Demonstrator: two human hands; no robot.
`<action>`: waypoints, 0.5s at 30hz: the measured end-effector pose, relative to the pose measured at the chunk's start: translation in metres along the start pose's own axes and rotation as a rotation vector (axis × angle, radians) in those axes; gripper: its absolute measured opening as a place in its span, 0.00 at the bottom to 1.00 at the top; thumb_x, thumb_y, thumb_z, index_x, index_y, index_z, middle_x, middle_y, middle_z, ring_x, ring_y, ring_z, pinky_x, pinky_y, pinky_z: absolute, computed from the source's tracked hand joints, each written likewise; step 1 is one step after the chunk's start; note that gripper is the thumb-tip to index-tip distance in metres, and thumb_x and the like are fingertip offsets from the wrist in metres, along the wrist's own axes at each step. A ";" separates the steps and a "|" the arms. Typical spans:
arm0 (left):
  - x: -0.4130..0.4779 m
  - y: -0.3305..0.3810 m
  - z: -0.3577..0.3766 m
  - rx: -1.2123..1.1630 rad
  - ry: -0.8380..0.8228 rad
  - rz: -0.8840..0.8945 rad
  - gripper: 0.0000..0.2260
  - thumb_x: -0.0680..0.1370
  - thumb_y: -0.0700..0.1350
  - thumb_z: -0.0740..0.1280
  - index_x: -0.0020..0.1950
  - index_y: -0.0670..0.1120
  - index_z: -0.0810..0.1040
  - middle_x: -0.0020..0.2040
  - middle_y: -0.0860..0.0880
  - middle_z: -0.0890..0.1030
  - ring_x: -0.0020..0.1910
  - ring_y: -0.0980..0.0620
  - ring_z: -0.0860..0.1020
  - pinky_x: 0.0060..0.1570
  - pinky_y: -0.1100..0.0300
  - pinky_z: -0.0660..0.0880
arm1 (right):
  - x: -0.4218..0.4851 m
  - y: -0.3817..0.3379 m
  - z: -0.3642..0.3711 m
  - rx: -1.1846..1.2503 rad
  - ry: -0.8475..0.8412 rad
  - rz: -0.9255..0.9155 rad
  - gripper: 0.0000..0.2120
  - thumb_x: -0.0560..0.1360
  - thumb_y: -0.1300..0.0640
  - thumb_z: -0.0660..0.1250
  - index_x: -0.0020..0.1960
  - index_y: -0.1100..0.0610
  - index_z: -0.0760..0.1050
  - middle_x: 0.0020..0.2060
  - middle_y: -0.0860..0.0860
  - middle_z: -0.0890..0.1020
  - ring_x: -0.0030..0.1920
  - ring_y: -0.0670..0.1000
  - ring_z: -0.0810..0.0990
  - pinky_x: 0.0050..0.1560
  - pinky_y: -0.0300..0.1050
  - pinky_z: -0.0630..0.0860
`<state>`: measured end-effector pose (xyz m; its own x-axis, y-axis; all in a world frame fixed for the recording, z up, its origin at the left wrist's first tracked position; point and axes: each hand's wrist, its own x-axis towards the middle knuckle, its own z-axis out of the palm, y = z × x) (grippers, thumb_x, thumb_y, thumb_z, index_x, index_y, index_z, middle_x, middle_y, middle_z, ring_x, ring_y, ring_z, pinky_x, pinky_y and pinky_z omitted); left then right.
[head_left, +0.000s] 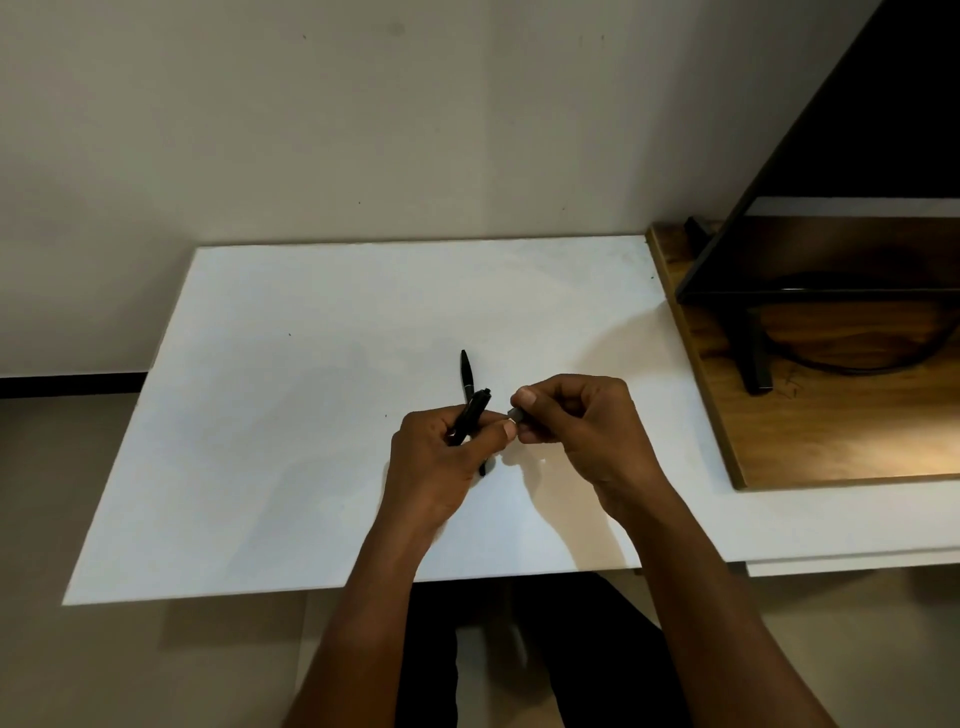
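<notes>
Over the middle of the white table (291, 426) my left hand (441, 462) grips a black pen barrel (474, 410) whose open end tilts up and to the right. A few centimetres to its right, my right hand (576, 415) pinches a small dark grey piece (515, 414) between thumb and forefinger; what the piece is cannot be made out. A second black pen part (466, 371) lies on the table just beyond my left hand, pointing away from me. Another dark tip (482, 469) shows below my left hand.
A wooden board (831, 431) lies on the table's right side, with a black monitor (852, 249) on a black stand (753, 358) and a dark cable. A plain wall (363, 130) rises behind the table. Dark trousers (571, 649) show under the front edge.
</notes>
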<state>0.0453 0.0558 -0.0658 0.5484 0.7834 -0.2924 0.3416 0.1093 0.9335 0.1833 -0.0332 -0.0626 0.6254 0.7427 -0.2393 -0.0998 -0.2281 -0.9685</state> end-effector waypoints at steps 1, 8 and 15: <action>0.000 -0.001 0.000 -0.002 -0.006 0.001 0.05 0.73 0.46 0.76 0.37 0.52 0.86 0.24 0.57 0.79 0.24 0.63 0.74 0.26 0.76 0.67 | 0.000 0.000 0.000 0.002 0.017 0.006 0.08 0.78 0.59 0.71 0.46 0.63 0.84 0.37 0.56 0.88 0.38 0.54 0.87 0.42 0.42 0.83; 0.001 -0.003 0.000 -0.054 0.013 0.017 0.04 0.72 0.51 0.76 0.38 0.54 0.87 0.34 0.46 0.85 0.31 0.56 0.79 0.38 0.66 0.75 | 0.006 -0.002 -0.023 0.017 0.284 -0.040 0.06 0.77 0.58 0.72 0.45 0.60 0.84 0.35 0.55 0.87 0.35 0.53 0.87 0.40 0.44 0.84; 0.002 -0.005 -0.001 -0.093 0.036 0.014 0.02 0.72 0.54 0.76 0.44 0.59 0.88 0.41 0.47 0.87 0.47 0.42 0.84 0.54 0.47 0.79 | 0.010 0.011 -0.040 -0.619 0.400 -0.077 0.09 0.75 0.55 0.74 0.50 0.61 0.83 0.38 0.56 0.87 0.41 0.55 0.86 0.48 0.51 0.82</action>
<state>0.0441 0.0572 -0.0710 0.5240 0.8067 -0.2733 0.2612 0.1532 0.9530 0.2195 -0.0538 -0.0732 0.8591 0.5116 -0.0140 0.3367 -0.5856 -0.7374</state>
